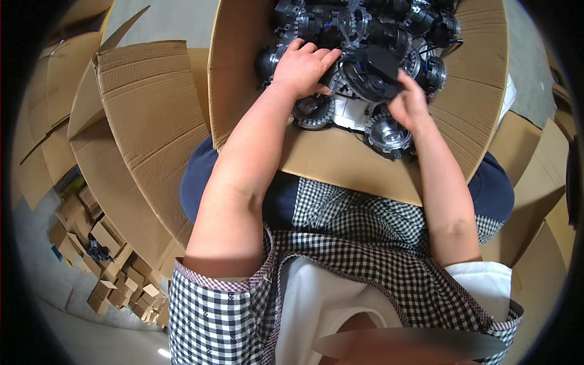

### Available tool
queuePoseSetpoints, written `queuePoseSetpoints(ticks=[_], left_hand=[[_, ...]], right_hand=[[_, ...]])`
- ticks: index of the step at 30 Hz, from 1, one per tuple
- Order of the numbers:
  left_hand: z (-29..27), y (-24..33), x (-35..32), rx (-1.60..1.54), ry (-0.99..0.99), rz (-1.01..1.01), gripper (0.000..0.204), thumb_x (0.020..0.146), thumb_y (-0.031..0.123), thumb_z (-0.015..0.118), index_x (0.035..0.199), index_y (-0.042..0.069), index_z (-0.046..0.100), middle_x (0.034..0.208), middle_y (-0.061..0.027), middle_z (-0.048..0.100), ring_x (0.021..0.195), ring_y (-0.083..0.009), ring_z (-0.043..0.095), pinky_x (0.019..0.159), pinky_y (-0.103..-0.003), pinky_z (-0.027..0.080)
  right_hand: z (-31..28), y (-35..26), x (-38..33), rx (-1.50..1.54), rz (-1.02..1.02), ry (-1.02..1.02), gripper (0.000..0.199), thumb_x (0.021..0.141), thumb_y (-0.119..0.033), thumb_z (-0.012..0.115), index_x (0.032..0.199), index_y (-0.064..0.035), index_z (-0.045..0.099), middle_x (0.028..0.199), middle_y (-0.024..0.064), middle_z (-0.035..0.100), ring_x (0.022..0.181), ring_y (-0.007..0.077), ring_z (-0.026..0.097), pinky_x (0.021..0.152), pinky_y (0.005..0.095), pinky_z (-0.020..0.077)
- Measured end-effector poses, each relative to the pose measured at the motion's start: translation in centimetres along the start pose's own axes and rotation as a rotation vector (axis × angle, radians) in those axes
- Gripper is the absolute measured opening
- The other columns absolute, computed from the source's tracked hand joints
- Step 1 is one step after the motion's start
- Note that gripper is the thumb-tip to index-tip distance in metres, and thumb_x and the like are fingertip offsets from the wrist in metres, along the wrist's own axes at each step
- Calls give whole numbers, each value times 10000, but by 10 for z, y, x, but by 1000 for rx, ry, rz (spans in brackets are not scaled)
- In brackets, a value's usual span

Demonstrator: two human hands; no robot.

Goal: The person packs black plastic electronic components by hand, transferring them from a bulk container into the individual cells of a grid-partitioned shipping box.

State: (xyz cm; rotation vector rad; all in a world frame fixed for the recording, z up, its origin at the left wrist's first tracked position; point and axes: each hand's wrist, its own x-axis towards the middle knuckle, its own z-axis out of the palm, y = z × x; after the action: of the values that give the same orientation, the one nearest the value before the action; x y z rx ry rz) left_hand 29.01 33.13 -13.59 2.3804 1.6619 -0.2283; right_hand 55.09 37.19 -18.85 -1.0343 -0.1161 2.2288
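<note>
My right hand (409, 102) is closed on the edge of a black round lamp unit (372, 72), a little blurred, with a boxy black back and a bit of blue wire. My left hand (306, 68) lies over other lamp units at the left of the pile, its fingers stretched out and its thumb pointing to the held one. Below the right hand sits a lamp unit with a clear round lens (388, 134). Another dark round lamp unit (314, 112) rests under the left palm. All of them are inside an open cardboard box (353, 161).
Several more lamp units (420, 18) fill the far part of the box, over white sheet material (351, 112). Cardboard flaps (146, 115) rise at the left, with more cardboard (535, 164) at the right. Small cartons (131, 289) lie on the floor at lower left.
</note>
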Motion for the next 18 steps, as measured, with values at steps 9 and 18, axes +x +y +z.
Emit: queuePoseSetpoints(ticks=[9, 18], left_hand=[[0, 4, 5, -24, -21, -16, 912, 647, 458, 829, 1409, 162, 425, 1256, 6, 593, 1182, -219, 526, 1088, -462, 315], [5, 49, 27, 66, -26, 160, 922, 646, 505, 808, 1408, 168, 413, 1423, -31, 458, 1318, -251, 422, 1120, -510, 273]], right_hand=[[12, 71, 32, -635, -91, 299, 605, 985, -409, 487, 1504, -153, 314, 1349, 57, 510, 1211, 203, 456, 1020, 500, 323], [9, 41, 25, -441, 130, 23, 438, 1014, -256, 479, 1440, -222, 387, 1359, 2, 517, 1237, 161, 471, 1016, 423, 395]])
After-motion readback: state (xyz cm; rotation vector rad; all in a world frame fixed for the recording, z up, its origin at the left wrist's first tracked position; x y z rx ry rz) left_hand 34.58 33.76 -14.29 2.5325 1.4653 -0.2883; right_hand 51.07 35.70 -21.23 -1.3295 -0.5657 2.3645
